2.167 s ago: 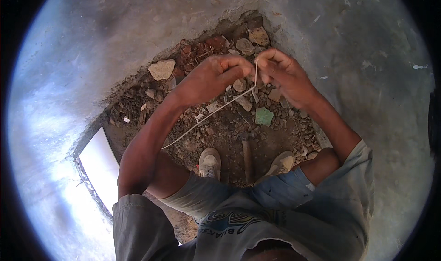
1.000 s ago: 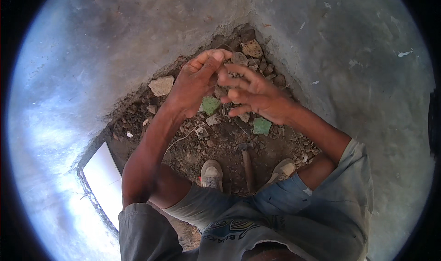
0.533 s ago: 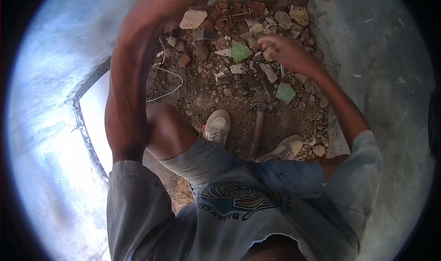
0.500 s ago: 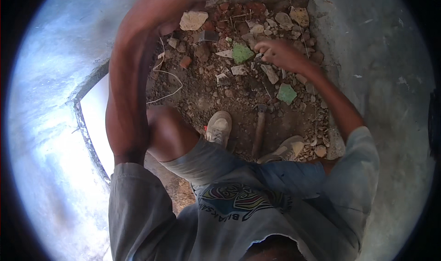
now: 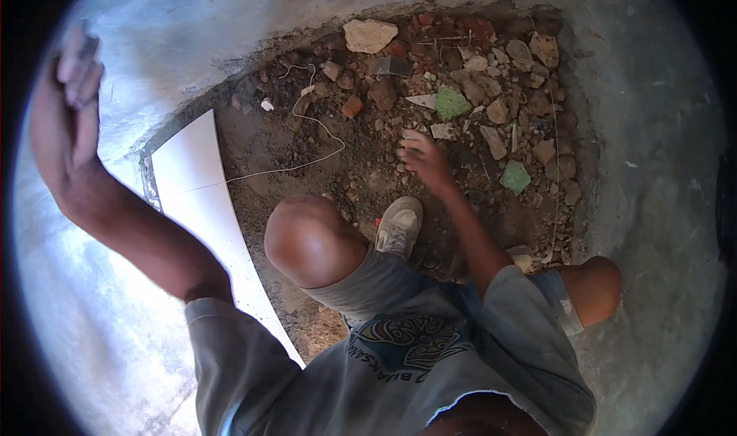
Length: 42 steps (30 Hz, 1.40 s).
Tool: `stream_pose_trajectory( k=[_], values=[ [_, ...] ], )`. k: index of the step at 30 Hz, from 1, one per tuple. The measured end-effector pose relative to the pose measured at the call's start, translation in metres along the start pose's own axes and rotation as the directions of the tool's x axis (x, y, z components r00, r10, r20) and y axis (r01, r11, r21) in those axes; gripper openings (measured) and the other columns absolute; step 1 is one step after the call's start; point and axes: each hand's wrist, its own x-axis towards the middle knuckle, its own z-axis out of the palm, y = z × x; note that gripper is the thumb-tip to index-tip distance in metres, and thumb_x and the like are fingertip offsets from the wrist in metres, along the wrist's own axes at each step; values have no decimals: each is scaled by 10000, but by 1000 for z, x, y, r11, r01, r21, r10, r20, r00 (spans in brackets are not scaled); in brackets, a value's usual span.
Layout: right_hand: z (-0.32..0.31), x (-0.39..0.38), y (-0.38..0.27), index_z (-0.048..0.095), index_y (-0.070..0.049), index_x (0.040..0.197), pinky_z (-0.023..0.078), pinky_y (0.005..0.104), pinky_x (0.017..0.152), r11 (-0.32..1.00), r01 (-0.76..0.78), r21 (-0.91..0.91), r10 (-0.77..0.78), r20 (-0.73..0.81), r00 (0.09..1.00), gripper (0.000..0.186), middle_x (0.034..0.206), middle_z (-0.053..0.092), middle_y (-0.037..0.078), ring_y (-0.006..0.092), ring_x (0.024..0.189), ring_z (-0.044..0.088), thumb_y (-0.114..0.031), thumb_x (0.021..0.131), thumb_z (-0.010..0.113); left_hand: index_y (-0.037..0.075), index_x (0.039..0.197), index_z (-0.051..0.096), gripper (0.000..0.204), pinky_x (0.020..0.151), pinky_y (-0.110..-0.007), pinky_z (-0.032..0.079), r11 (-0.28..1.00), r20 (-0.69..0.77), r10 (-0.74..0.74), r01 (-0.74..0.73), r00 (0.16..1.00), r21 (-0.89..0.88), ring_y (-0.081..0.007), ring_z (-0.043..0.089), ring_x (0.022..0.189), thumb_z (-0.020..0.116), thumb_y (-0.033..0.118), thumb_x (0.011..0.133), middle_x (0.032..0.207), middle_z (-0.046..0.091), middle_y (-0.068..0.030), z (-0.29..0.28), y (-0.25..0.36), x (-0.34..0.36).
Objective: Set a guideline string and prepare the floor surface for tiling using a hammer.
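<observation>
Right hand (image 5: 421, 153) is down in the rubble pit (image 5: 430, 152), fingers spread open on loose stones near the white string (image 5: 295, 167). Left hand (image 5: 71, 102) is raised, looks closed on something small. Sharp rubble could easily cut fingers or snag that string.

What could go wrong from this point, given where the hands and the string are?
The right hand reaches into sharp rubble, so a broken edge might cut bare fingers. The loose string lies slack across the dirt toward the white tile and may snag on stones. The left hand is flung wide, so balance looks unsteady.
</observation>
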Motion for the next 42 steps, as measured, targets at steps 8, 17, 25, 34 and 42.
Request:
stream_pose_trajectory(
  k=[8,17,25,34,42],
  values=[
    [-64,-7,-32,456,-41,1447,552,293,828,989,-67,128,105,-317,943,614,1220,645,84,154,1009,645,-252,933,717,94,1215,649,333,713,-321,504,580,146,-814,777,561,247,-166,604,841,519,305,993,964,656,-60,-30,-288,-121],
    [-48,-41,-27,470,-41,1424,563,297,795,992,-84,92,105,-265,958,567,1221,651,87,139,948,658,-227,945,710,94,1232,662,411,962,-461,500,672,-144,-400,397,905,625,-380,627,1154,654,338,901,1248,663,-172,72,-500,-145],
    [-50,-64,-29,482,-25,1413,561,307,792,995,-65,77,89,-363,928,524,1205,665,96,136,951,659,-185,959,691,184,1188,691,368,923,-505,523,393,-31,-675,396,737,830,-375,639,1153,618,405,903,1217,685,-149,68,-505,-119],
    [-12,-52,-53,510,-18,1384,543,299,818,998,-41,-51,28,-221,975,478,1199,670,94,143,960,654,-182,965,672,131,1106,732,327,898,-506,544,343,-62,-674,385,736,857,-400,671,1090,584,349,914,1144,707,-188,72,-503,-116],
    [-4,-52,-93,510,-26,1399,519,304,879,985,63,-161,-85,-130,988,471,1207,662,99,138,1041,634,-220,988,631,114,1047,748,274,878,-504,554,350,-99,-635,399,766,847,-400,678,1075,588,288,910,1114,718,-183,78,-497,-124]
  ],
)
